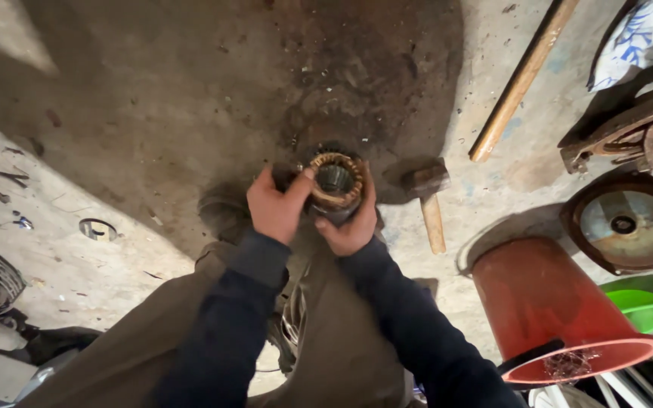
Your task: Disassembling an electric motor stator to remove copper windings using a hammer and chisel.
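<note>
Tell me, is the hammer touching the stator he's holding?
Apart. The head view shows bare floor between the hammer and the stator, which both hands grip.

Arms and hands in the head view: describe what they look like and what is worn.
Both arms are covered by long dark navy sleeves of soft fabric, ending in ribbed cuffs at the wrists. The left hand and the right hand are bare: no gloves, and no rings or watch visible. Smudges may be grime, but the dim light leaves that unclear.

Round copper-wound stator (335,182), upright, w/ hollow center
</note>
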